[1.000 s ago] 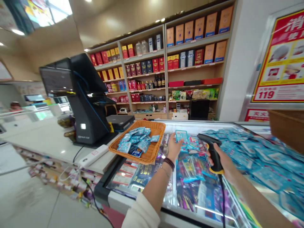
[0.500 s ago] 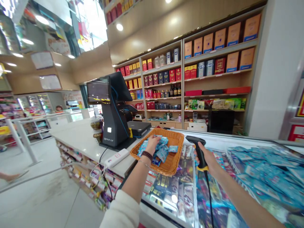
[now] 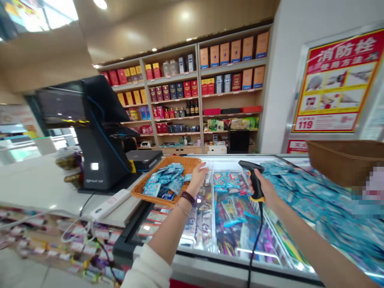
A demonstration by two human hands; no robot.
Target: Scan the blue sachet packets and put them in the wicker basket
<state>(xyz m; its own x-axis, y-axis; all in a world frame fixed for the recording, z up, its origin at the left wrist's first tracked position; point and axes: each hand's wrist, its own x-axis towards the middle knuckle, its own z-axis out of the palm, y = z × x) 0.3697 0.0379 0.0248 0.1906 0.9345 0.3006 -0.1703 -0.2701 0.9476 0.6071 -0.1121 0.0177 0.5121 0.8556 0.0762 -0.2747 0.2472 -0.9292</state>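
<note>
Head view: the left hand [image 3: 198, 178] is open and empty, its fingers spread just beside the rim of a wicker basket [image 3: 187, 161] holding a heap of blue packets [image 3: 165, 182]. The right hand [image 3: 264, 190] is closed around a black and yellow barcode scanner [image 3: 255, 180], held above a glass-topped display freezer [image 3: 210, 266] of assorted packets [image 3: 231, 224]. A black checkout terminal [image 3: 102, 148] stands left of the basket.

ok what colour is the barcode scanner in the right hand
The barcode scanner is black with yellow at the base of its handle, shown best in the head view.
</note>
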